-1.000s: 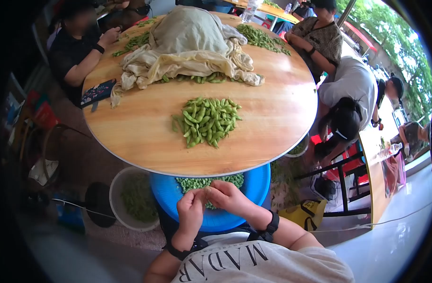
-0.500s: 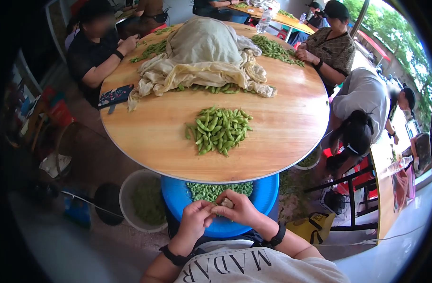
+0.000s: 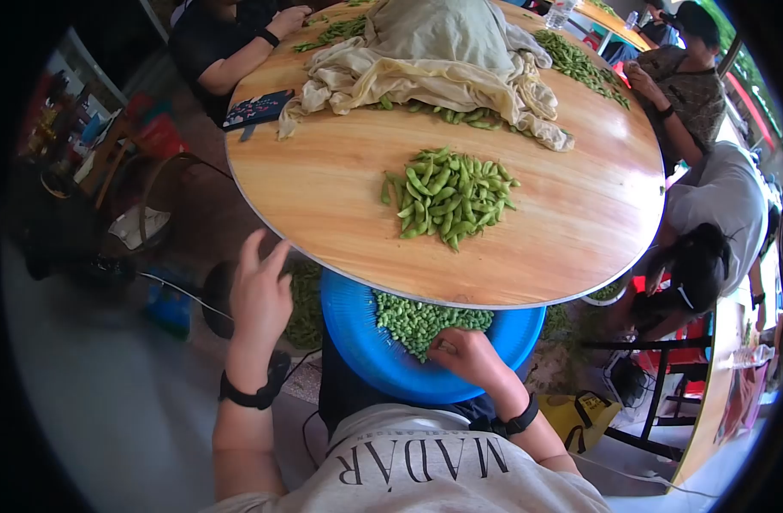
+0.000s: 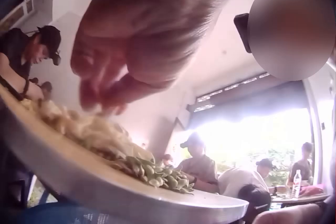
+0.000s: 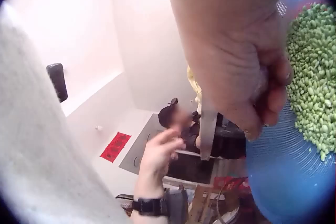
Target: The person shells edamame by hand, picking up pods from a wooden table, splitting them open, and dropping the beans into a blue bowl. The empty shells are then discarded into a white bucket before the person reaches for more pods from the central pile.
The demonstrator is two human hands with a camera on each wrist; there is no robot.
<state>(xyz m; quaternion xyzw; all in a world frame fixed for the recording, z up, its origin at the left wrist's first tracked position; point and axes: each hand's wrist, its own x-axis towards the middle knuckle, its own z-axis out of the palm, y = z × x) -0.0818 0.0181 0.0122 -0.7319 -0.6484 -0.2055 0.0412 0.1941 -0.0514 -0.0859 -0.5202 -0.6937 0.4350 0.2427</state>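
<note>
Over the blue basin (image 3: 348, 342) of shelled green beans (image 3: 425, 321), my right hand (image 3: 472, 355) hangs low with its fingers curled inward. A small pale patch shows at its fingers; I cannot tell what it is. In the right wrist view the same hand (image 5: 236, 71) is beside the beans (image 5: 315, 77). My left hand (image 3: 261, 286) is out to the left by the table edge, fingers spread, above a bucket of green pods (image 3: 304, 316) that it partly covers. On the table (image 3: 323, 197) lies a heap of green soybean pods (image 3: 451, 195).
A draped cloth (image 3: 443, 51) covers a mound at the table's middle, with pods under its hem. A dark patterned pouch (image 3: 259, 109) lies at the left. People sit around the table. A yellow bag (image 3: 579, 419) stands on the floor at the right.
My hands were together over the basin, fingers meeting. Now they are apart: the left has swung out left and spread its fingers, while the right stays over the basin. The view has shifted too.
</note>
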